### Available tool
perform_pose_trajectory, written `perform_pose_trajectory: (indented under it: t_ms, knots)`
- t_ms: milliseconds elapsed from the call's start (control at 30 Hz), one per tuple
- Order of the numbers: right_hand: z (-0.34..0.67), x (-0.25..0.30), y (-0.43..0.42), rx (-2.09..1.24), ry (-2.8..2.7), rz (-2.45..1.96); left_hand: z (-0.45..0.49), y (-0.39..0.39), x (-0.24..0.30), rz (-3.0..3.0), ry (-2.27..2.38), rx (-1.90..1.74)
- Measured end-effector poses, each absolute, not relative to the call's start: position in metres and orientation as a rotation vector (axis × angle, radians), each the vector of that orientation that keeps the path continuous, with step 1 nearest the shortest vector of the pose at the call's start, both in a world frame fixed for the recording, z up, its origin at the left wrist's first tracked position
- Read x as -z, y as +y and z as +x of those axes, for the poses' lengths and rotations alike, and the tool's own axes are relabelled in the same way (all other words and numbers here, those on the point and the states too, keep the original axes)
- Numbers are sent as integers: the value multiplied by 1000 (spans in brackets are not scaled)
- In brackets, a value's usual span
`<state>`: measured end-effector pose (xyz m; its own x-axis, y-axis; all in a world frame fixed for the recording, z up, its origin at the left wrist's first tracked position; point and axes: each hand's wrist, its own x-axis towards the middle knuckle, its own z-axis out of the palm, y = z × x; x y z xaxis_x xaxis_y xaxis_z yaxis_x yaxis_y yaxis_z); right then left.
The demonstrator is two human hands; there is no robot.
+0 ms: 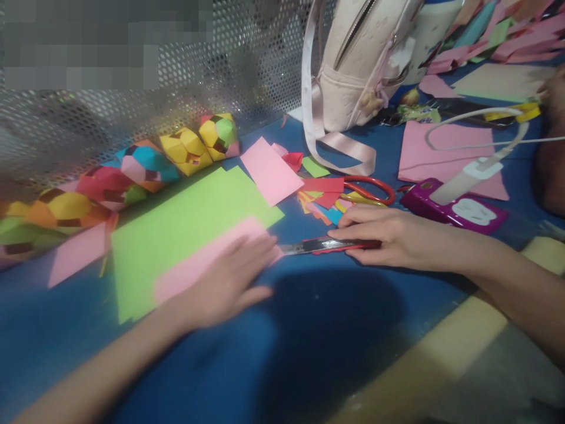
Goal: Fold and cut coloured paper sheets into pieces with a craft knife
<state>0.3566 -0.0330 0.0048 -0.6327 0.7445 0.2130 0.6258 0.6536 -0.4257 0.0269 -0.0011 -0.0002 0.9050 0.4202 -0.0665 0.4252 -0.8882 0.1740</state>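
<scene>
My left hand (229, 282) lies flat with fingers spread on a pink paper strip (198, 265), pressing it onto a green paper sheet (176, 229). My right hand (392, 238) is closed round a red utility knife (329, 245). The knife lies nearly flat on the blue table, its blade tip pointing left and touching the right end of the pink strip.
A row of colourful folded paper balls (132, 168) lines a perforated metal wall. More pink sheets (270, 171), paper scraps (322, 197), red-handled scissors (375, 188), a purple phone with a white cable (454, 209) and a pale backpack (362, 65) lie behind.
</scene>
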Motion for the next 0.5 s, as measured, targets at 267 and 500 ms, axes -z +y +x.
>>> perform_pose_trajectory:
  t_ms: [267, 500]
  knots:
    - [356, -8, -33, -397, -2547, -1069, 27, -1, 0, 2874, 629, 32]
    - [358, -8, -31, -329, -2521, -1042, 27, 0, -2, 2860, 646, 42]
